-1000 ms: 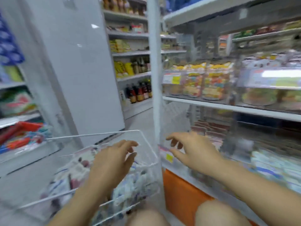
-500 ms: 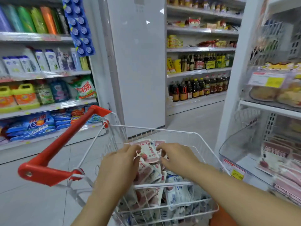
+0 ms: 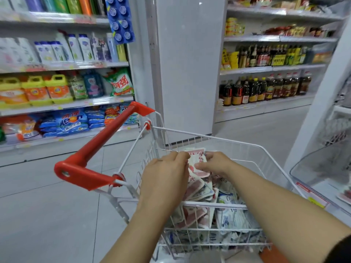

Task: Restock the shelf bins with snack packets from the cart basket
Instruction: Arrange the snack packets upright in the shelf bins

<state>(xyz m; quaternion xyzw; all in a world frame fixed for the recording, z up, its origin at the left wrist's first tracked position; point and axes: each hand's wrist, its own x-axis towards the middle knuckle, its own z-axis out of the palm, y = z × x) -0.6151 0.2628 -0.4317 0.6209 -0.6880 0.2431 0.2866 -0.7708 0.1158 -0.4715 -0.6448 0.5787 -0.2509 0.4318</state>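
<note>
A white wire cart basket (image 3: pixel 245 144) with a red handle (image 3: pixel 98 149) stands in front of me, filled with several red-and-white and blue-and-white snack packets (image 3: pixel 228 215). Both hands are inside the basket. My left hand (image 3: pixel 165 175) and my right hand (image 3: pixel 216 163) each pinch an edge of the same small stack of red-and-white packets (image 3: pixel 197 158), lifted slightly above the pile. A clear shelf bin (image 3: pixel 322 164) sits at the right edge, with a few packets partly visible in it.
Shelves of detergent and shampoo (image 3: pixel 62 88) line the left aisle. A white pillar (image 3: pixel 186 63) stands behind the cart. Bottles of sauce and oil (image 3: pixel 266 88) fill the far shelves. Grey tiled floor (image 3: pixel 47 215) lies to the left of the cart.
My view turned left from the shelf to the cart. Both hands went from the shelf bin into the basket and took hold of a stack of packets, now raised a little.
</note>
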